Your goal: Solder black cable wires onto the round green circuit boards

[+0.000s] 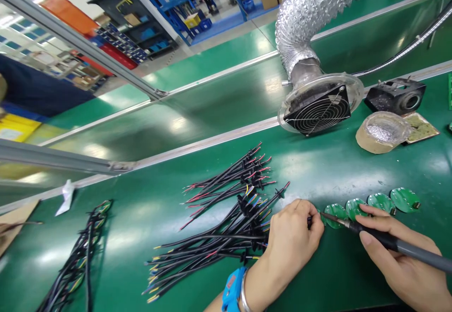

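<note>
— While my right hand (399, 260) grips the soldering iron (388, 242) pen-style, thumb & forefinger pressed on the barrel, its tip sits at the edge of the nearest green board (335, 215), 1st in a row of round ones on the table (158, 208).
— And the left?
— Left hand (291, 236) is curled tight, fingers pinching a dark wire end (309, 220), I think, right by the tip.
— Risks?
— Fingertips v. close to what's prob. hot metal: one slip could burn me. Board looks loose on the table, so a push might skate it & spoil the joint. Wire bundle (226, 236) lies just beside my wrist; a nudge could drag strands in.
— What can't you see?
— Knuckles hide the contact pt, so can't tell if the wire touches the board. Iron's handle runs out of frame at right. Extractor fan (318, 109) stands well back.
</note>
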Available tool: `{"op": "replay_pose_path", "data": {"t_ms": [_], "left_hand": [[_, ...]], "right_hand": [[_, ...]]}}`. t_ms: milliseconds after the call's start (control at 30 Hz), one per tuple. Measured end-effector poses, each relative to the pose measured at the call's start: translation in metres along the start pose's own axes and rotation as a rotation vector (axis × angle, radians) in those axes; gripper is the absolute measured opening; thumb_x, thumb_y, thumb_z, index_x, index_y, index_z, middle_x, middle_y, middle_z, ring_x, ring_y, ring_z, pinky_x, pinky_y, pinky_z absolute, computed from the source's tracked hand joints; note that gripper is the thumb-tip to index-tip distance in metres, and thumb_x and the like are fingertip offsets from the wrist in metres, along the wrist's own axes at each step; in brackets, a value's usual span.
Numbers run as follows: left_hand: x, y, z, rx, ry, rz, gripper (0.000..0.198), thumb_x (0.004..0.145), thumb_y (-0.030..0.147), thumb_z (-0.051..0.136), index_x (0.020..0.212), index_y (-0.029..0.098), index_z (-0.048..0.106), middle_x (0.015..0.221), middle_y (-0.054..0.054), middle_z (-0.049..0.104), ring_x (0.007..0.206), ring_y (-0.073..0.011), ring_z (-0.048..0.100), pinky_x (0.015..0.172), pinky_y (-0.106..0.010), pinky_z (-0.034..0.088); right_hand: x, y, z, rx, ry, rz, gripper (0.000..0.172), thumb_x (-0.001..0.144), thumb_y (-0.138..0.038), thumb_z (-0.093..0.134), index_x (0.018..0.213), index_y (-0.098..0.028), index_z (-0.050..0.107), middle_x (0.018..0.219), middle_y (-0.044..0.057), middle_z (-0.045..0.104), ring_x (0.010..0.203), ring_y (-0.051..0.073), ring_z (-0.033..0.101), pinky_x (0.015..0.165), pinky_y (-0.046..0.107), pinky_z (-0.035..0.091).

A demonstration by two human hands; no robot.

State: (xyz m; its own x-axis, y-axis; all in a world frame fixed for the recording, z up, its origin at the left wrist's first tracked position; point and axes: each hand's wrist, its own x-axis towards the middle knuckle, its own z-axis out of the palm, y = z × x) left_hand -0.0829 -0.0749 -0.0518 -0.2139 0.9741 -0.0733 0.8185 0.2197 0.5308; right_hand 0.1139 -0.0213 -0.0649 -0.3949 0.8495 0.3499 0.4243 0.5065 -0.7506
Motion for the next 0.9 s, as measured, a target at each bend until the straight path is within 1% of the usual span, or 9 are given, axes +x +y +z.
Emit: {"op": "replay_pose_path", "data": {"t_ms": [167, 233, 333, 467, 567, 667, 733, 800, 900], "left_hand": [[0.001, 0.0, -0.001, -0.004, -0.007, -0.007, 0.009, 0.08, 0.016, 0.057, 0.074, 0.02, 0.062, 0.072, -0.001, 0.069, 0.065, -0.0173, 0.064, 0.061, -0.027, 0.044], [0.001, 0.0, -0.001, -0.007, -0.012, -0.007, 0.009, 0.081, 0.016, 0.058, 0.073, 0.02, 0.062, 0.072, -0.001, 0.069, 0.065, -0.017, 0.064, 0.061, -0.027, 0.043], [0.001, 0.0, -0.002, -0.003, -0.017, -0.014, 0.01, 0.08, 0.015, 0.057, 0.073, 0.02, 0.062, 0.072, -0.001, 0.068, 0.065, -0.0169, 0.064, 0.061, -0.028, 0.043], [0.002, 0.001, -0.002, 0.004, -0.022, -0.025, 0.01, 0.08, 0.014, 0.057, 0.073, 0.019, 0.062, 0.071, 0.0, 0.068, 0.065, -0.0169, 0.063, 0.062, -0.028, 0.042], [0.003, 0.002, -0.003, -0.001, -0.03, -0.026, 0.011, 0.08, 0.014, 0.057, 0.072, 0.02, 0.062, 0.07, 0.0, 0.066, 0.063, -0.0161, 0.062, 0.06, -0.027, 0.041], [0.004, 0.003, -0.009, -0.005, -0.059, -0.027, 0.01, 0.08, 0.015, 0.057, 0.073, 0.02, 0.062, 0.071, 0.001, 0.066, 0.063, -0.0159, 0.061, 0.06, -0.027, 0.04], [0.004, 0.003, -0.016, -0.019, -0.103, 0.018, 0.007, 0.08, 0.016, 0.059, 0.082, 0.02, 0.064, 0.075, 0.0, 0.066, 0.066, -0.0166, 0.061, 0.062, -0.027, 0.042], [0.005, 0.002, -0.023, -0.021, -0.167, 0.12, 0.013, 0.08, 0.014, 0.059, 0.09, 0.02, 0.065, 0.079, 0.0, 0.065, 0.068, -0.0166, 0.061, 0.063, -0.027, 0.043], [0.006, 0.0, -0.031, 0.011, -0.239, 0.238, 0.016, 0.083, 0.01, 0.055, 0.091, 0.02, 0.064, 0.079, 0.0, 0.062, 0.066, -0.0151, 0.059, 0.061, -0.026, 0.043]], "right_hand": [[0.0, -0.003, -0.001, 0.043, 0.015, -0.101, 0.015, 0.085, -0.019, 0.063, 0.097, -0.024, 0.07, 0.089, 0.001, 0.077, 0.095, 0.023, 0.074, 0.092, 0.035, 0.062], [-0.004, -0.001, -0.003, 0.024, 0.012, -0.076, 0.015, 0.086, -0.021, 0.063, 0.099, -0.024, 0.07, 0.094, 0.002, 0.077, 0.097, 0.023, 0.074, 0.091, 0.033, 0.062], [-0.012, 0.005, -0.006, -0.01, 0.015, 0.008, 0.018, 0.087, -0.027, 0.064, 0.104, -0.024, 0.07, 0.107, 0.003, 0.075, 0.1, 0.021, 0.073, 0.087, 0.026, 0.062], [-0.021, 0.014, -0.007, 0.056, 0.032, 0.085, 0.02, 0.088, -0.028, 0.065, 0.107, -0.025, 0.069, 0.115, 0.002, 0.073, 0.103, 0.019, 0.072, 0.091, 0.022, 0.059], [-0.021, 0.015, -0.005, 0.063, 0.022, 0.086, 0.019, 0.088, -0.03, 0.065, 0.106, -0.025, 0.069, 0.115, 0.002, 0.073, 0.104, 0.018, 0.072, 0.092, 0.02, 0.058], [-0.016, 0.012, -0.005, 0.039, 0.015, 0.03, 0.023, 0.088, -0.03, 0.065, 0.11, -0.026, 0.068, 0.114, 0.001, 0.074, 0.104, 0.017, 0.072, 0.093, 0.02, 0.057], [-0.012, 0.009, -0.005, 0.048, 0.013, -0.014, 0.023, 0.088, -0.028, 0.063, 0.11, -0.025, 0.068, 0.113, 0.001, 0.074, 0.104, 0.017, 0.072, 0.095, 0.021, 0.057], [-0.01, 0.006, -0.005, 0.064, 0.013, -0.036, 0.02, 0.088, -0.025, 0.063, 0.108, -0.025, 0.069, 0.112, 0.002, 0.074, 0.104, 0.017, 0.072, 0.095, 0.022, 0.058], [-0.009, 0.005, -0.005, 0.067, 0.019, -0.031, 0.019, 0.087, -0.024, 0.063, 0.105, -0.025, 0.07, 0.11, 0.002, 0.075, 0.103, 0.018, 0.072, 0.093, 0.023, 0.059]]}}
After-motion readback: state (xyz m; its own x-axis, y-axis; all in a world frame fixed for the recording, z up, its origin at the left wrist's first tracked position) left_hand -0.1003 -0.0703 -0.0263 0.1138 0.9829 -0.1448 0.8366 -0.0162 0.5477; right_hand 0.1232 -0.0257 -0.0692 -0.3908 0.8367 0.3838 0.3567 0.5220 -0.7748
